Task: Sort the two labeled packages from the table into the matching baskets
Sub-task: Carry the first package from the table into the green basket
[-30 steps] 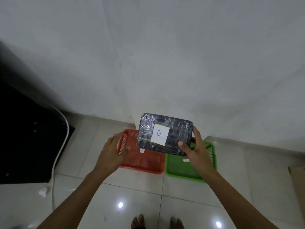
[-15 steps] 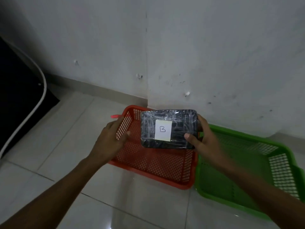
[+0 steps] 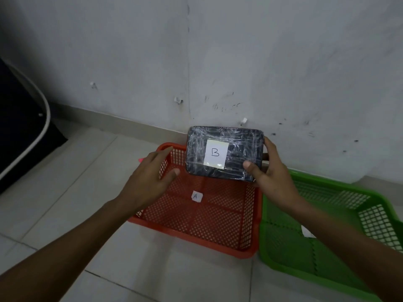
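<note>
One hand, the right hand (image 3: 269,173), pinches package B (image 3: 224,153) over the red basket (image 3: 196,216) marked A; the green basket (image 3: 340,236) lies rightward, while the left hand (image 3: 152,177) hovers spread and empty

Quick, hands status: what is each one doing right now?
Left hand: open, fingers spread, holding nothing, over the red basket.
Right hand: closed on the black package labeled B.

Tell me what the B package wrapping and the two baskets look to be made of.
Package: dark block under clear glossy plastic film, judging by crinkles and white glints; white paper label.
Red basket: moulded plastic, likely rigid, with a perforated floor and lattice walls.
Green basket: same moulded plastic look, slight sheen.
</note>
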